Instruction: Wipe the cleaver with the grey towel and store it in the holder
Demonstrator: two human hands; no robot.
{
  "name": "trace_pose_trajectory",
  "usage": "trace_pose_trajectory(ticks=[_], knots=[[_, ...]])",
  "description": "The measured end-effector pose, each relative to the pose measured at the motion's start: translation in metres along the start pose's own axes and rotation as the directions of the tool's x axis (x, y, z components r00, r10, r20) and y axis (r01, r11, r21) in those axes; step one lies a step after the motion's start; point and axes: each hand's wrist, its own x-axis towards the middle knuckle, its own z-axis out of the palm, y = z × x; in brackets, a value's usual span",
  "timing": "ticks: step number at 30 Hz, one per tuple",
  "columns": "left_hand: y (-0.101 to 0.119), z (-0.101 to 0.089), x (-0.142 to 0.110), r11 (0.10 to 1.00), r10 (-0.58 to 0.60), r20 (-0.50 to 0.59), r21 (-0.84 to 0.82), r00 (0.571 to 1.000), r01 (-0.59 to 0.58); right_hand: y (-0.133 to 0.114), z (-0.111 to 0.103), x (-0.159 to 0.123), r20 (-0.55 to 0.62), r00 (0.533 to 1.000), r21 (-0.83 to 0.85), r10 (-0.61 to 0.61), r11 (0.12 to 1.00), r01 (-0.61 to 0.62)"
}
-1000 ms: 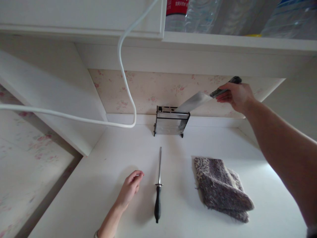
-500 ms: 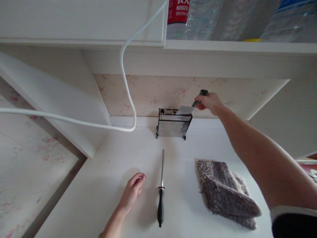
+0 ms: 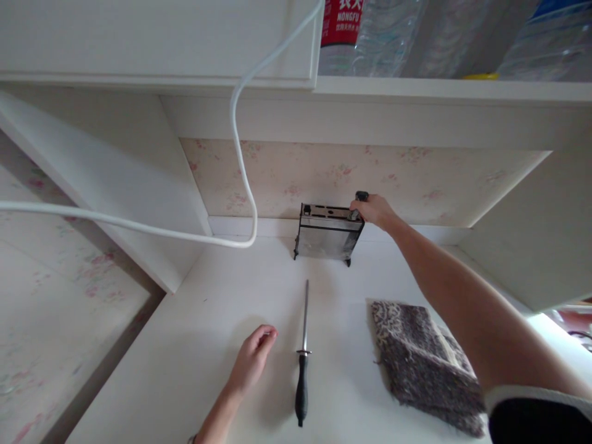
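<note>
My right hand (image 3: 374, 211) is wrapped round the dark handle of a kitchen knife (image 3: 362, 196). The knife's blade is down in the right end of the knife rack (image 3: 326, 242), hidden from sight. This rack has a slotted top and a clear front panel, and stands against the back wall. My left hand (image 3: 253, 357) hovers low over the white counter with its fingers curled in; nothing shows in them. Just to its right lies a honing steel (image 3: 301, 385), black handle towards me and metal rod pointing at the rack. The two do not touch.
A folded grey-brown knitted cloth (image 3: 425, 364) lies on the counter (image 3: 342, 394) under my right forearm. A white cable (image 3: 238, 142) hangs in front at the left. Overhead are a white cabinet (image 3: 157, 40) and a shelf with plastic bottles (image 3: 388, 37).
My right hand has moved down and left, and the knife's blade, partly visible above the rack before, has gone down into it. The left hand stays about where it was.
</note>
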Motion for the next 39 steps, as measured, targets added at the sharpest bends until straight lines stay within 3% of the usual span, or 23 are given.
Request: trace_pose_trajectory(ticks=[4,7,12,15,21,26,28,30,31,33,34,35,37,39], knots=[[0.009,0.011,-0.012,0.935,0.164,0.087,0.303,0.983,-0.183,0.004,-0.006,-0.011,0.031,0.999,0.005,-0.029,1.000,0.029],[0.014,0.016,-0.023,0.807,0.263,0.229,0.480,0.937,-0.344,0.007,-0.012,-0.021,0.069,0.997,0.012,-0.046,0.999,0.046],[0.015,0.016,-0.042,0.385,0.267,0.588,0.661,0.764,-0.644,0.008,-0.020,-0.031,0.135,0.989,0.017,-0.066,0.998,0.065],[0.012,0.018,-0.048,0.174,0.304,0.697,0.629,0.649,-0.757,0.009,-0.022,-0.035,0.179,0.979,0.017,-0.096,0.995,0.094],[0.019,0.030,-0.043,-0.049,0.467,0.724,0.595,0.508,-0.802,0.008,-0.023,-0.043,0.196,0.969,-0.008,-0.150,0.988,0.155],[0.058,0.031,-0.037,-0.186,0.580,0.744,0.517,0.331,-0.836,0.012,-0.018,-0.049,0.126,0.975,-0.020,-0.185,0.982,0.189],[0.081,0.025,-0.033,-0.165,0.667,0.683,0.526,0.299,-0.834,0.018,-0.015,-0.053,0.105,0.977,0.007,-0.186,0.982,0.187],[0.107,0.018,-0.028,0.005,0.762,0.543,0.540,0.353,-0.841,0.027,-0.011,-0.061,0.090,0.979,0.086,-0.183,0.981,0.176],[0.121,0.015,-0.026,0.155,0.801,0.427,0.530,0.420,-0.834,0.033,-0.009,-0.066,0.084,0.980,0.142,-0.181,0.975,0.168],[0.150,0.010,-0.022,0.496,0.790,0.146,0.421,0.596,-0.760,0.047,-0.003,-0.082,0.072,0.984,0.278,-0.165,0.950,0.139],[0.164,0.009,-0.020,0.625,0.750,0.012,0.312,0.661,-0.715,0.055,0.001,-0.091,0.071,0.986,0.346,-0.149,0.931,0.116],[0.178,0.008,-0.017,0.696,0.716,-0.099,0.188,0.691,-0.693,0.064,0.005,-0.102,0.074,0.988,0.403,-0.132,0.911,0.092],[0.205,0.006,-0.009,0.711,0.678,-0.261,-0.004,0.687,-0.703,0.083,0.016,-0.127,0.091,0.991,0.498,-0.100,0.866,0.041],[0.227,0.004,0.002,0.673,0.666,-0.369,-0.079,0.648,-0.736,0.104,0.027,-0.155,0.111,0.992,0.570,-0.066,0.821,-0.009]])
